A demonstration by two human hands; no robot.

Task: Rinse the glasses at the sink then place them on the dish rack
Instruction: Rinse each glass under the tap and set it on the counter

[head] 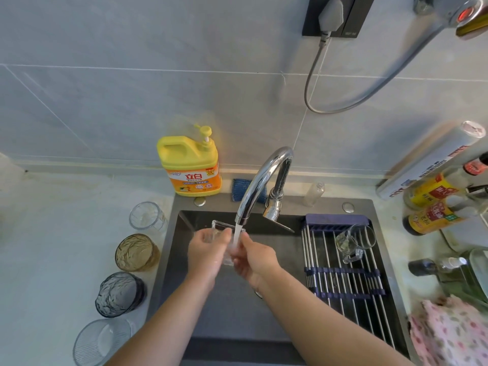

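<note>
Grip: both hands curled round one clear glass [217, 226]. My left hand [206, 252] wraps its near side and my right hand [253, 257] clamps the other, thumbs up by the rim.
Left counter: four in a line beside the sink: a clear tumbler [148, 216], an amber glass [137, 252], a smoky grey glass [120, 294] and a ribbed clear glass [103, 342], all upright, none rinsed by my reckoning.
Held glass: over the sink [227, 313], right under the faucet [264, 175]. The water blurs it, so I can't tell how it's tilted.
Water: the stream [237, 233] is running and lands between my hands.
Dish rack [343, 281]: across the sink's right side, with one glass mug [353, 243] lying on the bars. That's where this one goes.
Slip risk: the glass is wet and so are my fingers. If I loosen either hand, it drops into the hard basin.
Knock risk: the spout sits just above the rim, so lifting straight up could chip it.
Landing risk: set it too near the mug and the two clink, or it rolls between the bars.
</note>
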